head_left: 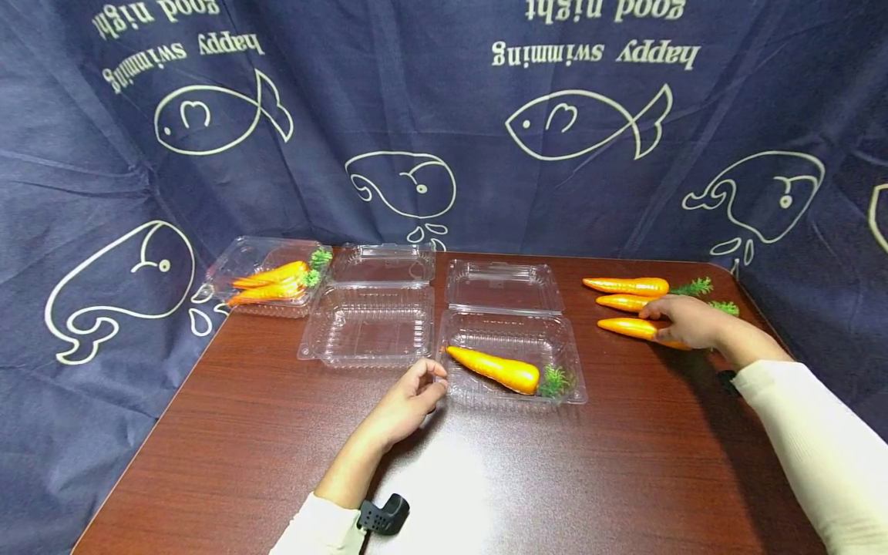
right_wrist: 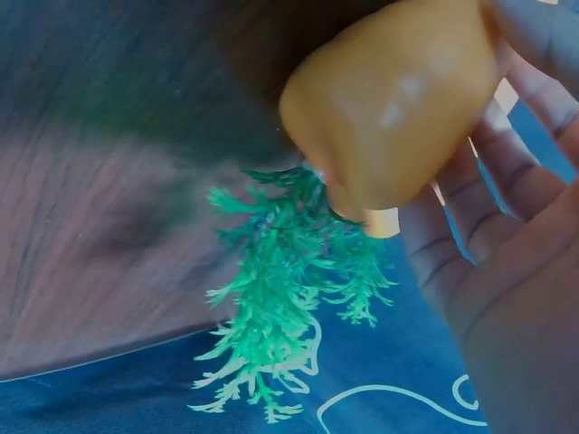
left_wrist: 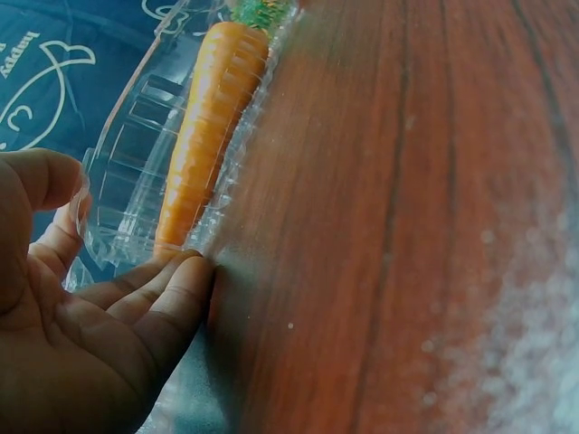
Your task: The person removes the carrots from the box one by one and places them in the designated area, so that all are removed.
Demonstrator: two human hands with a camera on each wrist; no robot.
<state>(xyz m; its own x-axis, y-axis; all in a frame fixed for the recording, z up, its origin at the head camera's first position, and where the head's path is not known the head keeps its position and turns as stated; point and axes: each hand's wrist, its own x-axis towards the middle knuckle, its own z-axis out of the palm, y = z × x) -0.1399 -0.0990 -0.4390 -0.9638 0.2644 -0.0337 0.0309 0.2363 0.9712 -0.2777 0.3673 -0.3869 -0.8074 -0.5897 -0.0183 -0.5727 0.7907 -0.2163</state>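
My left hand [head_left: 405, 405] holds the left front corner of an open clear plastic clamshell box [head_left: 574, 362], its fingers bent around the rim. Inside that box lies one orange toy carrot [head_left: 494, 368], green top to the right; the left wrist view shows the same carrot [left_wrist: 213, 127] through the ribbed wall. At the right, my right hand [head_left: 690, 322] grips the nearest of three carrots, this one [head_left: 627, 327] pointing left. In the right wrist view, the fingers curl round the thick end of the held carrot [right_wrist: 389, 108], whose green leaves [right_wrist: 280, 289] hang free.
Two more carrots, one at the back [head_left: 627, 287] and one in the middle [head_left: 617, 301], lie just behind the right hand. Left of the front box stands another open clear box [head_left: 375, 356]. At the far left, a clear box [head_left: 284, 310] contains several carrots. A blue printed cloth [head_left: 444, 108] hangs behind the table.
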